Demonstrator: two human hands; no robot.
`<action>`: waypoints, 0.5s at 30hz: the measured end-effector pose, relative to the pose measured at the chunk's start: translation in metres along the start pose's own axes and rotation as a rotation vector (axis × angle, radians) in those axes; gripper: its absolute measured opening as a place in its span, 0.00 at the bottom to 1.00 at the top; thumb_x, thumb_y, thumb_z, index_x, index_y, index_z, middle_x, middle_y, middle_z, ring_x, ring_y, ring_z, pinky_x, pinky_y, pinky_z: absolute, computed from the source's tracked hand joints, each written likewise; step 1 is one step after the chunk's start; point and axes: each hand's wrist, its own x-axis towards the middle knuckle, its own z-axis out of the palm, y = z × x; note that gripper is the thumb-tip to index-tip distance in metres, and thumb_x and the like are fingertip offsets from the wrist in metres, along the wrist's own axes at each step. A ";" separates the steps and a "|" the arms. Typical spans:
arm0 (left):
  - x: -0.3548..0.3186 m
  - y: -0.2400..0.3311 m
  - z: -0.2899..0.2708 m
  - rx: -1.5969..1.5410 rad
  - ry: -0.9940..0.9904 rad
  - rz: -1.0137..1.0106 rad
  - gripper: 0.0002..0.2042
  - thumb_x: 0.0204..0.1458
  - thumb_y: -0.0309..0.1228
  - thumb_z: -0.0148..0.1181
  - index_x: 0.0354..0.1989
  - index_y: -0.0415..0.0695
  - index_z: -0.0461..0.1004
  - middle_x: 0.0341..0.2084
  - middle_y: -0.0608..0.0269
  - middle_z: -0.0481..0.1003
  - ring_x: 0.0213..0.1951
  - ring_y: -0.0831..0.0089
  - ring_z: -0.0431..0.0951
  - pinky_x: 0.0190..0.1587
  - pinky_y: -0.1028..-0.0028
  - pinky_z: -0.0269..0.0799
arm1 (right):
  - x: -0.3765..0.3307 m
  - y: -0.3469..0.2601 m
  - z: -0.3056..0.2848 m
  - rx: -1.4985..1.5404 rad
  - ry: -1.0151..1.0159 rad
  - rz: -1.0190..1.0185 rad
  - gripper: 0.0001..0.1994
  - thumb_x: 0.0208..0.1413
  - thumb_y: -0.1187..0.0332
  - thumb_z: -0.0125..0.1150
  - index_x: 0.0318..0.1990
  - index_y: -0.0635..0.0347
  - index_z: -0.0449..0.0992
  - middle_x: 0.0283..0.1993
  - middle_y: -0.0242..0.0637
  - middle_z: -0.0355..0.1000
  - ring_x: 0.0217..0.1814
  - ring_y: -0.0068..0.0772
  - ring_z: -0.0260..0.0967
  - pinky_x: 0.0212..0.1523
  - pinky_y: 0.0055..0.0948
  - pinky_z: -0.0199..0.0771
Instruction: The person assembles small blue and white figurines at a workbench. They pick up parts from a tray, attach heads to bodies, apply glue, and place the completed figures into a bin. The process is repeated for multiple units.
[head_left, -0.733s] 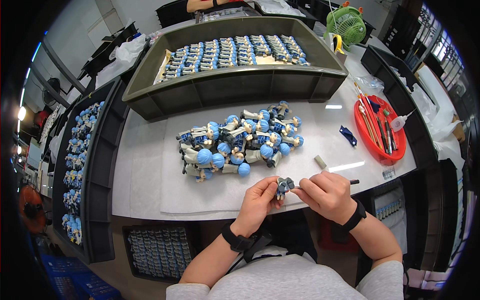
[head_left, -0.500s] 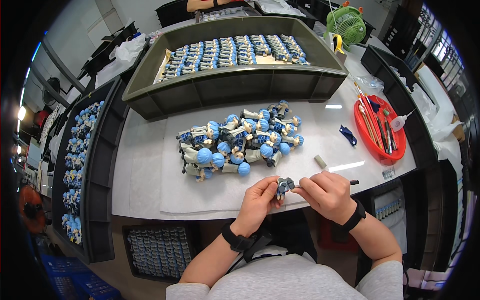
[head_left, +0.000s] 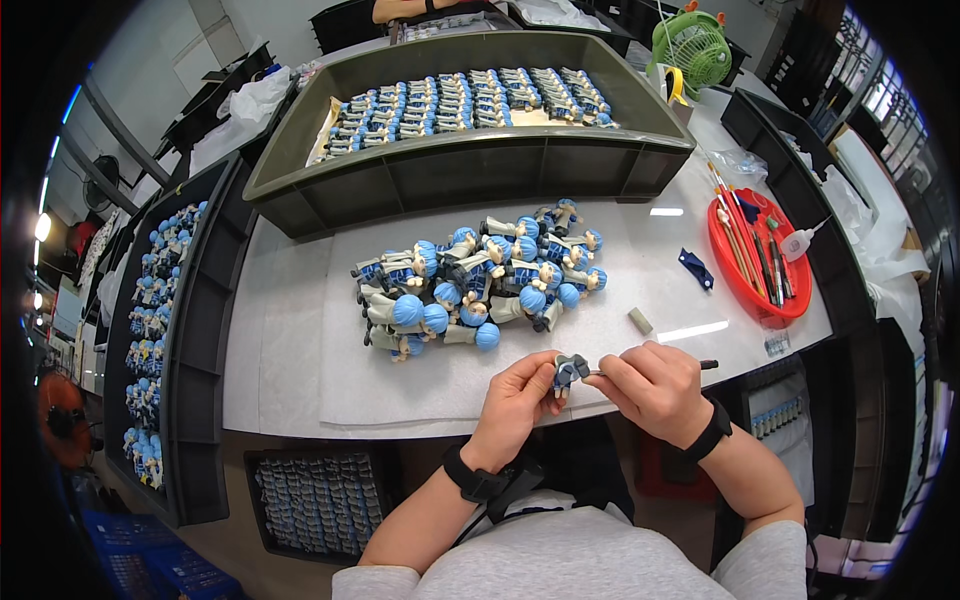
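Observation:
My left hand point(head_left: 515, 408) is closed on a small figurine point(head_left: 567, 374) with grey and blue parts, held near the table's front edge. A thin dark-handled tool point(head_left: 708, 365) is pinched in my right hand point(head_left: 655, 392); its tip meets or nearly meets the figurine, and whether it is a brush or a blade I cannot tell. Beyond my hands lies a loose heap of blue-haired figurines point(head_left: 475, 275) in grey and blue clothes. A small grey block point(head_left: 640, 320) rests to the right of the heap.
A large dark crate point(head_left: 470, 175) with rows of figurines stands at the back. Another black crate point(head_left: 205, 350) of figurines is at left. On the right are a red tray point(head_left: 720, 245) of brushes, a dark blue piece point(head_left: 695, 271) and a green fan point(head_left: 692, 50). A bin point(head_left: 320, 505) sits below the table.

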 end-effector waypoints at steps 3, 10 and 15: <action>-0.001 0.001 0.001 0.004 0.005 -0.001 0.13 0.62 0.30 0.46 0.50 0.36 0.69 0.34 0.62 0.72 0.32 0.77 0.70 0.33 0.78 0.67 | 0.001 0.000 -0.001 -0.001 -0.010 -0.002 0.10 0.44 0.64 0.69 0.27 0.56 0.72 0.17 0.27 0.61 0.17 0.24 0.62 0.16 0.23 0.59; -0.001 0.000 -0.001 0.007 0.003 0.002 0.13 0.62 0.29 0.47 0.50 0.36 0.70 0.34 0.62 0.73 0.32 0.77 0.70 0.33 0.78 0.67 | 0.001 -0.001 -0.003 -0.011 -0.027 -0.015 0.10 0.44 0.64 0.68 0.27 0.55 0.72 0.17 0.27 0.61 0.17 0.23 0.62 0.16 0.23 0.59; -0.001 0.000 0.000 0.005 0.002 0.003 0.13 0.61 0.29 0.47 0.50 0.36 0.70 0.34 0.62 0.73 0.32 0.77 0.70 0.33 0.78 0.68 | 0.000 -0.001 -0.001 -0.006 -0.010 0.002 0.10 0.45 0.64 0.68 0.27 0.55 0.72 0.17 0.27 0.61 0.17 0.23 0.62 0.16 0.23 0.59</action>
